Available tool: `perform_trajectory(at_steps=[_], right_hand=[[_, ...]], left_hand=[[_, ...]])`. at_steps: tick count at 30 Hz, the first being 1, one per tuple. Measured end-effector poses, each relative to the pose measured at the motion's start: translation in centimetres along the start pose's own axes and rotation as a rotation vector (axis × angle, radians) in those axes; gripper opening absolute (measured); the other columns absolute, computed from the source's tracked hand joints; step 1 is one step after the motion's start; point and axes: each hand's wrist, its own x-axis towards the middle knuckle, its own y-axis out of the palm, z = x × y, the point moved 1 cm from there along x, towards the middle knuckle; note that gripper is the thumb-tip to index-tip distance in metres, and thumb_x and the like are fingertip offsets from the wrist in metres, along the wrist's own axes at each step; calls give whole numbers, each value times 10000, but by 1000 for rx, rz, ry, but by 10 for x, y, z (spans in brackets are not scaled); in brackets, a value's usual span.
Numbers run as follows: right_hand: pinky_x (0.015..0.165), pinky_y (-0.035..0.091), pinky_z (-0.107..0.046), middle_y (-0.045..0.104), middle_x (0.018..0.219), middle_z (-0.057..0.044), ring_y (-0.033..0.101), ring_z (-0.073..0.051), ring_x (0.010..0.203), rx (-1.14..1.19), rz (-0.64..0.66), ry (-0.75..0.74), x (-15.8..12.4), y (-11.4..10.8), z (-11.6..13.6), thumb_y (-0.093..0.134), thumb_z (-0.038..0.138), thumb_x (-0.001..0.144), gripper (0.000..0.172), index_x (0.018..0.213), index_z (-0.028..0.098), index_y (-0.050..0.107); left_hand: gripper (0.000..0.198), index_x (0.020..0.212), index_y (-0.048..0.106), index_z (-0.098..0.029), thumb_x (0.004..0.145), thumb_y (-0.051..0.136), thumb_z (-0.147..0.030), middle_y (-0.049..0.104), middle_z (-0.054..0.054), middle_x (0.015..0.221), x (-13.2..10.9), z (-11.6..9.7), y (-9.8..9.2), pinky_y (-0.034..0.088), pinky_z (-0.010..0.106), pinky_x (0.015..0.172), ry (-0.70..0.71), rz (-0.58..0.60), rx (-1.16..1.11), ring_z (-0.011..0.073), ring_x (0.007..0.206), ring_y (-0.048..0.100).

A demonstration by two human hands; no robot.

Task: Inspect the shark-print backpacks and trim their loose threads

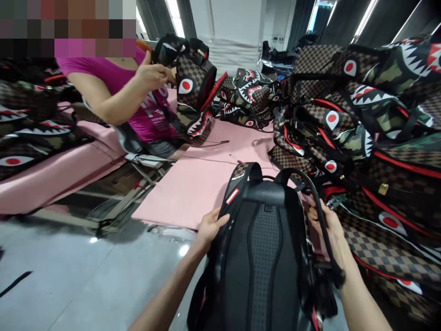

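both hands [210, 228] [327, 224] grip a black backpack [263, 257] on pink table [193, 184].

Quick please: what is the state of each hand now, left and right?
Left hand: closed on the left edge of the black backpack.
Right hand: closed on its right side, under the shoulder strap.

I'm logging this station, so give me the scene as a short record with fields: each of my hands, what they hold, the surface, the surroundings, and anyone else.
left hand: left hand clasps the left edge of the black fabric backpack, back panel facing up
right hand: right hand holds its right side, beneath a black shoulder strap
surface: pink table cover
right side: pile of brown checkered shark-mouth backpacks
co-worker: person in a magenta shirt holds up one checkered shark-mouth backpack
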Motion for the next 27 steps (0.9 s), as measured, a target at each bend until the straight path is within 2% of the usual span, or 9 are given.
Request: perform_trajectory(at_steps=[5,8,11,13,15,17,20,23,27], right_hand=[[310,308,-135,478,548,64,306,-31,351,247,114,179,53,-6,0,598,148,712,100,803,184,578],[327,351,-153,483,581,59,329,-43,366,279,171,184,63,-16,-14,575,120,710,188,884,190,593],[351,379,-165,491,607,50,346,-49,388,319,164,193,65,-24,-22,579,131,713,212,914,193,607],[360,379,-170,498,618,46,346,-51,400,317,163,194,64,-25,-22,587,141,716,214,920,198,615],[368,371,-173,491,608,49,338,-52,406,284,179,181,63,-24,-20,608,157,703,216,913,206,621],[366,352,-176,456,567,59,317,-53,401,209,201,154,62,-23,-18,635,185,680,204,882,211,625],[359,326,-184,411,535,63,289,-54,394,51,195,81,62,-26,-17,644,226,669,132,796,204,621],[364,327,-194,426,540,53,299,-58,396,-55,179,36,60,-30,-21,622,277,704,93,758,201,613],[388,376,-217,498,538,34,400,-82,409,-238,108,37,53,-36,-25,598,411,737,209,788,210,630]], left_hand=[[616,1084,588,-182,518,790,-319,668,86,1000,6,-25,-14,487,323,772,-134,221,108,248,896,629],[696,1174,537,-207,532,772,-335,585,111,1191,27,-68,-9,461,323,861,53,130,275,262,1052,568],[529,1158,547,-171,683,646,-379,564,123,1213,73,-113,32,410,362,936,451,-61,547,252,1107,526],[415,1142,565,-174,760,564,-336,580,107,1194,112,-125,81,385,385,958,709,-15,695,237,1094,529],[359,1139,580,-175,797,514,-264,595,95,1181,153,-118,137,336,372,1003,824,246,814,217,1113,517],[417,1196,546,-158,789,534,-249,522,111,1281,187,-97,189,289,340,1035,853,509,844,213,1201,448],[431,1167,578,-178,749,592,-284,444,93,1357,219,-61,239,277,299,1027,822,787,816,221,1252,386],[287,925,688,-158,790,522,-349,651,58,1050,231,-40,252,394,237,850,656,941,837,195,997,567],[339,681,683,-140,773,520,-422,621,-5,656,226,-42,248,354,188,592,575,910,870,125,647,534]])
